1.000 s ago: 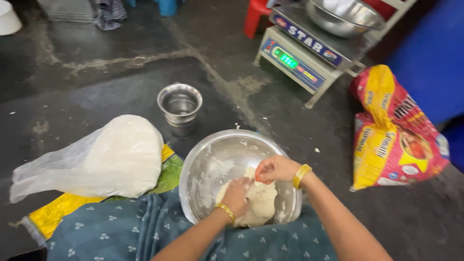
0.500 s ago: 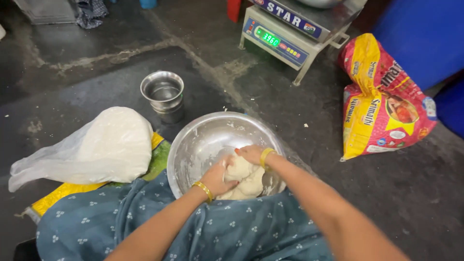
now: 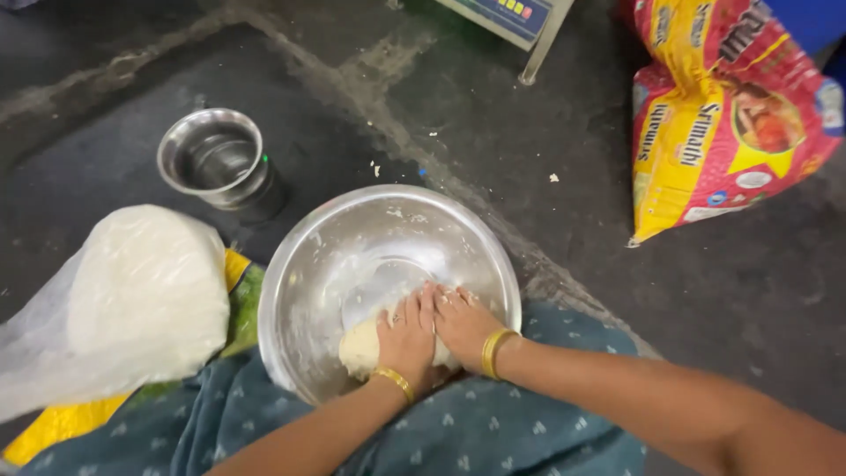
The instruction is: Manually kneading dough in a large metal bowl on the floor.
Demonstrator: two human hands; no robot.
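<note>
A lump of pale dough [image 3: 359, 349] lies at the near side of a large steel bowl [image 3: 352, 238] on the dark floor. My left hand [image 3: 407, 337] and my right hand [image 3: 462, 323] rest side by side on top of the dough, palms down, fingers flat and pointing away from me. Each wrist carries a gold bangle. Most of the dough is hidden under the hands. The bowl's inner wall is smeared with flour.
A small steel pot [image 3: 217, 163] stands to the far left of the bowl. A clear plastic bag of white flour [image 3: 132, 300] lies left on a yellow sack. A red and yellow printed bag [image 3: 714, 115] lies far right. A weighing scale's edge [image 3: 511, 18] shows at the top.
The view has dropped closer to the bowl. My hands went from pinching and folding the dough to lying flat on it, side by side.
</note>
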